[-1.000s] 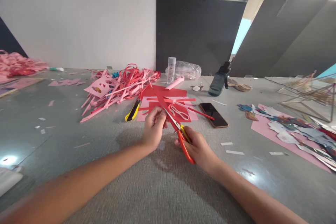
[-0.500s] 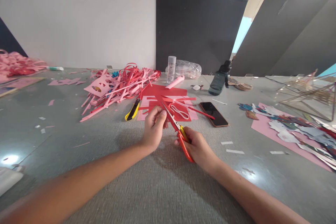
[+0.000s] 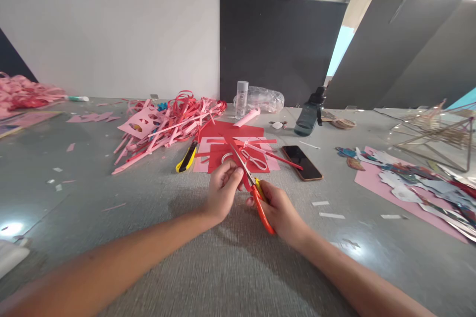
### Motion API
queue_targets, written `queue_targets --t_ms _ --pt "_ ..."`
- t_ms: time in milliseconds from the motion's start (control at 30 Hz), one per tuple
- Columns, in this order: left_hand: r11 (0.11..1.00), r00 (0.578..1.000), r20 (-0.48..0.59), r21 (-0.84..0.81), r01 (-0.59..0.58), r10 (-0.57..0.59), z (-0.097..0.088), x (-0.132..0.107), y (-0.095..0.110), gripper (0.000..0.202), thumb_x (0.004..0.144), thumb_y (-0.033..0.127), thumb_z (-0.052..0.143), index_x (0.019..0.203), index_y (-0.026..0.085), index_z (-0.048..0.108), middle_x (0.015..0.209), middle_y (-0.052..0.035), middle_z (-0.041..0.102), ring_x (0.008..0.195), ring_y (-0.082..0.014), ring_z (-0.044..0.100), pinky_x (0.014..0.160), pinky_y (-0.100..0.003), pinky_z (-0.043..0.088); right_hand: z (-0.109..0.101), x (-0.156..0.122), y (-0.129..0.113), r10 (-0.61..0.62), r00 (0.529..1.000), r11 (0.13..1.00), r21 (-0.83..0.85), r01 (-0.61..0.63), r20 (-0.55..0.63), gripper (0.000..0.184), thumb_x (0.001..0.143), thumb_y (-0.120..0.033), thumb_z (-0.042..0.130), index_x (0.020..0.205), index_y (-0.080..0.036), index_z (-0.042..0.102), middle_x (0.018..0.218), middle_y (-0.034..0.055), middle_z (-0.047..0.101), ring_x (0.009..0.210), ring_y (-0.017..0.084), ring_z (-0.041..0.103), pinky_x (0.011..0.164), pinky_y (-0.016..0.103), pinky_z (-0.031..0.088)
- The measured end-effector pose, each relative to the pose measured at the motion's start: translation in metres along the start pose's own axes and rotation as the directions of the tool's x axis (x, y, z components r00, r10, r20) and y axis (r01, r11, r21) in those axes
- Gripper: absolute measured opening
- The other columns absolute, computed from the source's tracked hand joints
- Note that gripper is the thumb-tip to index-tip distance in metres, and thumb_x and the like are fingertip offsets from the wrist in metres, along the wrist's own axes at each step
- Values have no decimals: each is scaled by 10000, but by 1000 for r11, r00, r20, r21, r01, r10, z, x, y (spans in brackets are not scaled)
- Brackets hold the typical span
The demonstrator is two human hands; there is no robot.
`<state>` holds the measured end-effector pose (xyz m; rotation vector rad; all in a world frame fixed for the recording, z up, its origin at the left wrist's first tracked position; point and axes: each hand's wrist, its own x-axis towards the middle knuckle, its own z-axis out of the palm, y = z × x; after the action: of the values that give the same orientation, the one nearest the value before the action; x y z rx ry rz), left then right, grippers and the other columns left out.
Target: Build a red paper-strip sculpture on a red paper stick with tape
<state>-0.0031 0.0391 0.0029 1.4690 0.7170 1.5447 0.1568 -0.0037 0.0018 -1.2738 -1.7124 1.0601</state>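
Observation:
My right hand (image 3: pixel 284 210) is wrapped round the handles of a pair of scissors (image 3: pixel 264 214) with orange and yellow grips. Their blades point away and to the left, lying close along a red paper piece (image 3: pixel 246 184). My left hand (image 3: pixel 222 194) pinches that paper between thumb and fingers, just left of the blades; much of it is hidden by fingers and scissors. Beyond both hands lie red paper sheets (image 3: pixel 251 132) over pink ones, with a loop of white cord (image 3: pixel 258 162) and a red paper strip (image 3: pixel 290 162) on top.
A yellow utility knife (image 3: pixel 187 157) lies left of the sheets, beside a heap of pink and red paper strips (image 3: pixel 174 126). To the right are a phone (image 3: pixel 303 162), a dark bottle (image 3: pixel 308 118) and paper cutouts (image 3: pixel 409 183). A clear-bodied bottle (image 3: pixel 241 101) stands behind.
My left hand has shifted slightly right and nearer to me along the scissor blades. The right hand keeps its hold on the scissors, nearly in place.

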Motion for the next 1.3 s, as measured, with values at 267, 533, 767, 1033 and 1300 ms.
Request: queue_targets --t_ms 267,533,767,1033,1300 --pt "1000 1000 7 -19 0 0 2 0 -1 273 935 303 596 704 196 497 623 51 444 538 -89 452 509 -219 371 3 0 3 10 999 1000 19 -9 -34 375 845 -481 684 748 -220 433 685 -69 341 636 111 269 544 256 245" --pt "999 998 -35 -14 -47 47 -4 4 -5 260 1005 406 537 835 210 541 737 10 526 665 -137 486 645 -269 412 2 -2 -7 38 999 999 4 -38 4 421 844 -573 666 751 -213 469 666 -63 374 618 115 297 541 256 260" --pt "991 999 30 -124 44 -40 -10 17 -11 388 1024 548 437 1120 228 635 996 -76 689 938 -208 641 846 -330 496 3 -2 -6 16 1000 1000 13 -16 23 477 839 -616 685 730 -225 436 658 -67 344 618 116 279 545 261 240" --pt "991 986 161 -120 51 -32 -7 11 3 481 1046 522 378 908 190 697 852 -99 717 990 -257 683 876 -381 521 4 -3 0 -39 992 982 187 16 124 501 876 -660 658 792 -220 435 717 -63 323 638 113 259 552 264 235" --pt "997 992 116 50 -57 51 -5 9 7 468 1056 503 371 841 195 650 806 -55 629 797 -196 579 783 -335 464 5 -4 -1 -19 982 972 233 -26 190 540 876 -722 628 808 -218 445 707 -67 330 624 113 255 546 268 229"
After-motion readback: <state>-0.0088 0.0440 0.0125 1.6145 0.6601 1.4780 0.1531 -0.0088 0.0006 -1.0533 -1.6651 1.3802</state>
